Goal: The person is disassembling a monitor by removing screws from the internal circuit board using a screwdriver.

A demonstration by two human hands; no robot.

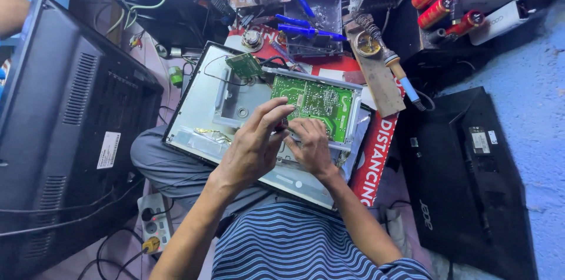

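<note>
An opened flat monitor (200, 109) lies face down across my lap, its metal back panel bare. A green circuit board (321, 103) sits in a metal tray on it, and a smaller green board (244, 65) hangs on wires at the far edge. My left hand (253, 147) rests on the panel with its fingertips on the near left edge of the big board, pinching something small and dark there. My right hand (312, 147) lies beside it, fingers pressed on the board's near edge.
A black monitor back cover (70, 127) stands at the left, another black cover (465, 180) lies at the right. A soldering iron (391, 65) rests on a wooden block, near blue-handled pliers (309, 30) and red capacitors (438, 0). A power strip (153, 221) sits by my knee.
</note>
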